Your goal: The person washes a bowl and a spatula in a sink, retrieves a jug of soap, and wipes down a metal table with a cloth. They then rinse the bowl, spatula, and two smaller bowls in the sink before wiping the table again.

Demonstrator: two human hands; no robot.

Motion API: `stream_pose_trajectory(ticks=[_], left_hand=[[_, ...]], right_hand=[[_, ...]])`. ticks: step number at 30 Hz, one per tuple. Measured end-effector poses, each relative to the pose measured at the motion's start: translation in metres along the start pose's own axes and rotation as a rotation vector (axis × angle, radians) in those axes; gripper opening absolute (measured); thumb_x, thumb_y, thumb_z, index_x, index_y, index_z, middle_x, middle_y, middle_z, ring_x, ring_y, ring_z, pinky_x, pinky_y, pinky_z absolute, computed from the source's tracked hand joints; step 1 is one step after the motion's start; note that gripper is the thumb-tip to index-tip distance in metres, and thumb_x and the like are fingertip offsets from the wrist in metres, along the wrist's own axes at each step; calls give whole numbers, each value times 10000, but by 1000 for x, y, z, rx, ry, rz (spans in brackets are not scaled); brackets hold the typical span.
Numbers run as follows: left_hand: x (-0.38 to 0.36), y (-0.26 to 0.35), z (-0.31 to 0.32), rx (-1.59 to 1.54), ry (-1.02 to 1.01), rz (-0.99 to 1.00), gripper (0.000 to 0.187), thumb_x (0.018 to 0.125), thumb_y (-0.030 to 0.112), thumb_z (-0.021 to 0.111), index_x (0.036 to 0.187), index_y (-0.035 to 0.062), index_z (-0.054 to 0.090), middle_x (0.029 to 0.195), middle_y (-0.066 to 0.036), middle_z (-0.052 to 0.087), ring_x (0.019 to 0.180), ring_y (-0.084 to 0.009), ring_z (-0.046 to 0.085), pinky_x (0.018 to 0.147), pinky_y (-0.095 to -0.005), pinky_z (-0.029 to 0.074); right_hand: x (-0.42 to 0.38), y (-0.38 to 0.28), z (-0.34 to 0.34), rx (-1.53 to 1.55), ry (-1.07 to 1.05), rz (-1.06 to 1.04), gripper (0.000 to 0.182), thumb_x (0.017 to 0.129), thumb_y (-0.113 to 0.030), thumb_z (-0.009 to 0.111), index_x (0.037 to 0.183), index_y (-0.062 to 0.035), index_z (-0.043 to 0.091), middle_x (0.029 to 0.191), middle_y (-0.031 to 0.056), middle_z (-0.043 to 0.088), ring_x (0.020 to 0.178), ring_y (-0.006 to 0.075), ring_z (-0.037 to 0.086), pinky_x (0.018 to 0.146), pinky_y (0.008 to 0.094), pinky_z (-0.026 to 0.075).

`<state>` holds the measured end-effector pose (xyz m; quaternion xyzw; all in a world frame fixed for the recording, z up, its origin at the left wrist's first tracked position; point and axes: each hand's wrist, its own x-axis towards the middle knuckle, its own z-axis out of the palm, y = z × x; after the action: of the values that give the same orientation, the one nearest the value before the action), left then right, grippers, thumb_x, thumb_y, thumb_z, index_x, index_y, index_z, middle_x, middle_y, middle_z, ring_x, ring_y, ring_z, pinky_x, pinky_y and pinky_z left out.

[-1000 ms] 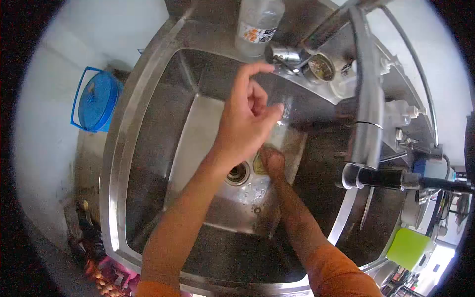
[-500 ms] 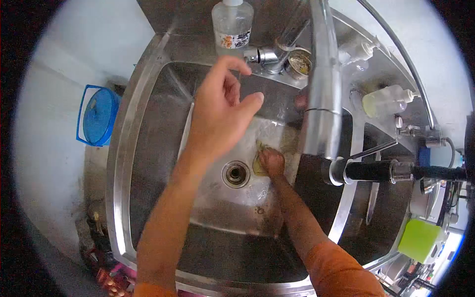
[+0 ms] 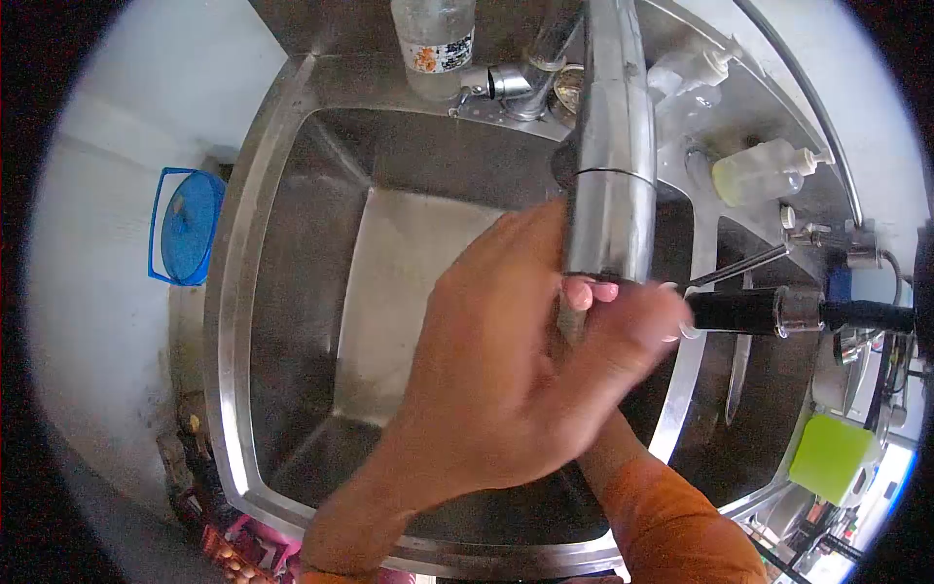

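Observation:
My left hand [image 3: 506, 360] reaches across the steel sink below the chrome faucet spout [image 3: 613, 214]. Its thumb is stretched out to the right, blurred by motion, and overlaps the end of the black spray head [image 3: 735, 311]. The spout covers its other fingers in part. Pink fingertips [image 3: 589, 292] show just under the spout's end. Behind the left hand, my right hand is hidden; only its forearm and orange sleeve [image 3: 671, 516] come into view. The sink basin [image 3: 389, 292] has a wet-looking, pale floor, with its drain covered from sight.
A labelled clear bottle [image 3: 433, 54] stands behind the basin. Pump bottles [image 3: 769, 173] sit along the right ledge, above a second basin [image 3: 715, 389]. A blue lidded bucket [image 3: 190, 227] is at the left; a green jug [image 3: 829, 459] is at the right.
My left hand has swung right and down, from above the basin to the spout. My right hand and the yellowish-green thing under it are now hidden. The view has shifted slightly.

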<state>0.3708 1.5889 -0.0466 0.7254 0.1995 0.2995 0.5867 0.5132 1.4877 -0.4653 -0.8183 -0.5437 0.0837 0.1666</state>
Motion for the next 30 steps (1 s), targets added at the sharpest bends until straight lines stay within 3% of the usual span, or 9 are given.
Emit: stream_pose_trajectory(ticks=[4, 7, 8, 11, 16, 19, 22, 29, 30], left_hand=[[-2, -2, 8, -183, 50, -30, 479, 1026, 431, 341, 900, 9, 529, 731, -20, 469, 695, -95, 447, 628, -277, 387], [-7, 7, 6, 4, 147, -37, 480, 1026, 422, 352, 981, -19, 537, 790, -48, 507, 705, -117, 465, 646, -282, 402], [-8, 7, 3, 82, 161, -22, 487, 1026, 421, 351, 1032, -32, 529, 824, -64, 524, 717, -129, 479, 663, -283, 412], [-5, 1, -2, 211, 134, 52, 525, 1027, 411, 352, 1196, -71, 476, 929, -111, 560, 766, -163, 524, 720, -284, 441], [-3, -12, 6, 316, 189, 189, 557, 1026, 371, 369, 1341, -89, 376, 1003, -158, 571, 851, -188, 570, 794, -312, 469], [-4, -12, 20, 185, 253, 143, 542, 1022, 354, 387, 1333, -91, 386, 1001, -188, 577, 858, -238, 585, 809, -357, 471], [2, -15, 12, 456, 306, 281, 517, 1019, 336, 403, 1312, -90, 417, 989, -200, 594, 846, -294, 596, 815, -391, 470], [17, 0, -23, 739, 48, 350, 352, 993, 318, 440, 1003, -19, 540, 839, -187, 550, 755, -369, 521, 687, -438, 396], [18, 4, -26, 819, 11, 358, 344, 986, 321, 451, 985, -10, 541, 823, -176, 544, 753, -363, 509, 691, -438, 386]], right_hand=[[4, -14, -17, -26, -48, 45, 225, 841, -285, 584, 893, -69, 623, 887, 138, 636, 870, 341, 612, 770, 486, 476], [2, -12, -11, 32, 285, -56, 202, 840, -264, 589, 888, -69, 613, 857, 138, 626, 835, 339, 617, 731, 490, 480], [4, -6, -11, 62, 104, -39, 189, 843, -246, 591, 895, -66, 614, 846, 134, 623, 816, 342, 620, 714, 484, 485], [-2, -4, -14, 17, -71, -19, 196, 842, -243, 592, 919, -65, 619, 850, 137, 625, 815, 336, 620, 742, 466, 494], [-2, 0, 13, -24, 231, -49, 231, 878, -300, 569, 893, -79, 632, 836, 139, 630, 800, 326, 619, 745, 460, 496], [-4, 6, 21, 6, 142, -3, 272, 905, -335, 542, 891, -82, 642, 847, 139, 639, 808, 325, 620, 755, 461, 495], [-2, -8, -5, 8, 11, 49, 281, 912, -341, 536, 912, -84, 651, 861, 141, 644, 821, 322, 621, 773, 451, 497], [-10, 32, 73, 169, 56, 93, 295, 916, -343, 529, 899, -76, 654, 871, 149, 647, 843, 326, 620, 792, 454, 492], [-8, 21, 54, 92, 99, 34, 303, 917, -345, 527, 903, -70, 654, 870, 150, 644, 844, 327, 618, 795, 456, 490]])
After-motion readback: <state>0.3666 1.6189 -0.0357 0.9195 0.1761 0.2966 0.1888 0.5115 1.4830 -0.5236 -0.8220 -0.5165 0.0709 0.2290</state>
